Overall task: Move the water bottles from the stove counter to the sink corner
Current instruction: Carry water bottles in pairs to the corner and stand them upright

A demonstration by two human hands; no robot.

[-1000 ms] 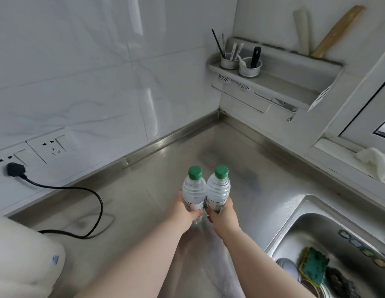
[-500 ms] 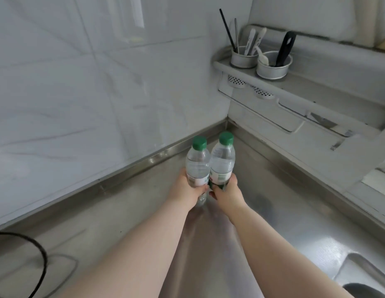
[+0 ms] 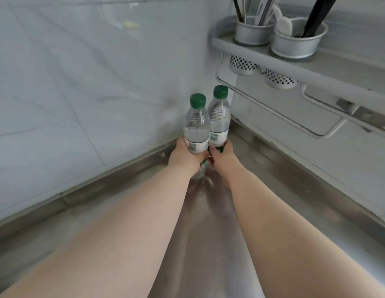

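Item one, the left bottle (image 3: pixel 197 125): clear plastic, green cap, white label with green print, upright. The left hand (image 3: pixel 185 157) holds it low on the body, fingers and thumb curled round the label band. Item two, the right bottle (image 3: pixel 219 117): same kind, green cap, upright, close against the first and a little farther back. The right hand (image 3: pixel 222 155) grips it at the label, fingers wrapped round. We note that the two hands' fingertips nearly meet between the bottles. We place the pair at the inner corner of the steel worktop (image 3: pixel 273 181), close to where the pale tiled wall (image 3: pixel 79 82) meets the right-hand wall. The left bottle's base shows below the hand, but we cannot tell whether either base touches the steel. Item three, a grey wall rack (image 3: pixel 262 55) above and to the right of the bottles, carrying two metal cups. The left cup (image 3: pixel 252 32) holds dark and pale sticks; the right cup (image 3: pixel 298 44) holds a black handle, with a white round-headed tool at its rim. Perforated cup bottoms hang below the rail. Both forearms are bare.
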